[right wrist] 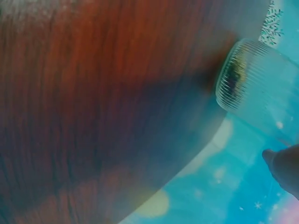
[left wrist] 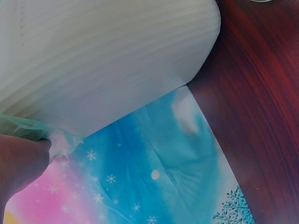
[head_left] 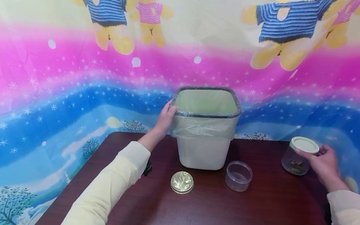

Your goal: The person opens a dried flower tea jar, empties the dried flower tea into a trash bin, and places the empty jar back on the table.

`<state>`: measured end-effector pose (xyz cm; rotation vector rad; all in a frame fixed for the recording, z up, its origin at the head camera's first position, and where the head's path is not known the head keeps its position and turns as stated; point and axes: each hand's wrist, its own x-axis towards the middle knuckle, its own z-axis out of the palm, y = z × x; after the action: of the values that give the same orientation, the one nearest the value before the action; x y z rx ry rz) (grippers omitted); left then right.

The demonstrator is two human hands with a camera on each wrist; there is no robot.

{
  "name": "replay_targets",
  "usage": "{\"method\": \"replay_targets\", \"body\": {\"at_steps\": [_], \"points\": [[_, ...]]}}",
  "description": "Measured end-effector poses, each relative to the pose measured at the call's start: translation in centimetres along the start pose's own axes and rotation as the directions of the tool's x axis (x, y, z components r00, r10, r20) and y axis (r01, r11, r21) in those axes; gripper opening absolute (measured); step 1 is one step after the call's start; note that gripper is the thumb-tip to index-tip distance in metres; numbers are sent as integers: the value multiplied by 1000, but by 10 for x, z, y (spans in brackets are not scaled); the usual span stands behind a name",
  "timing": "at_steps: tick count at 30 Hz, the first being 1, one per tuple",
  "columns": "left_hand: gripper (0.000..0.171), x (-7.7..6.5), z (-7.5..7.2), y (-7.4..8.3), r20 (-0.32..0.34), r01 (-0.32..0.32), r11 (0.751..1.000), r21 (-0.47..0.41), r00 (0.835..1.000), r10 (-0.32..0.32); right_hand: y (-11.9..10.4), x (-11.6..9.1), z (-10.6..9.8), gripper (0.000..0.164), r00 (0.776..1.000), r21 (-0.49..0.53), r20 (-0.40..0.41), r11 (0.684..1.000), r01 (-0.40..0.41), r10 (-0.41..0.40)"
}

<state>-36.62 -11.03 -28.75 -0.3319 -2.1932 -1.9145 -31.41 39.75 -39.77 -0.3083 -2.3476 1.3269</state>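
A cloth-screened spot, room type unclear — a dark-red, round-cornered, wood-grain table (head_left: 206,215) before a hanging, wrinkled, pink-and-blue teddy-bear-print cloth (head_left: 167,70).

Lined bin (head_left: 203,152) ctr, lidded clr jar (head_left: 294,161) R

The table (head_left: 206,215) was dark reddish-brown with a visible wood grain, kinda glossy too. A shiny gold round lid (head_left: 181,181) lay flat on it, and a see-through round tub (head_left: 238,178) sat off to its right and slightly further back, the two not touching. Behind it all was a super busy cloth (head_left: 193,28): yellow teddy bears (head_left: 107,8) in blue or pink striped shirts up top, pink and blue bands with white snowflakes (head_left: 3,142), plus a tree print (head_left: 3,202) lower left.
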Motion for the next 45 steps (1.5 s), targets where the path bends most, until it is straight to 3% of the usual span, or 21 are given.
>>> {"method": "replay_targets", "body": {"at_steps": [4,10,18,37,45], "points": [[69,1,0,0,-4,-3,1000,1,1000,3,8,0,7,74,1000,23,9,999,23,-23],[68,1,0,-1,-10,-5,1000,7,1000,5,12,-2,12,98,994,5,80,998,-69,68],[67,1,0,0,3,-11,1000,-4,1000,11,16,-2,18,104,989,18,90,993,-115,113],[66,2,1,0,-12,-16,1000,0,1000,16,22,-2,19,110,989,-38,111,995,-96,100],[66,1,0,1,-3,-15,1000,-16,1000,15,20,-5,15,110,984,-78,156,994,-75,86]]}}
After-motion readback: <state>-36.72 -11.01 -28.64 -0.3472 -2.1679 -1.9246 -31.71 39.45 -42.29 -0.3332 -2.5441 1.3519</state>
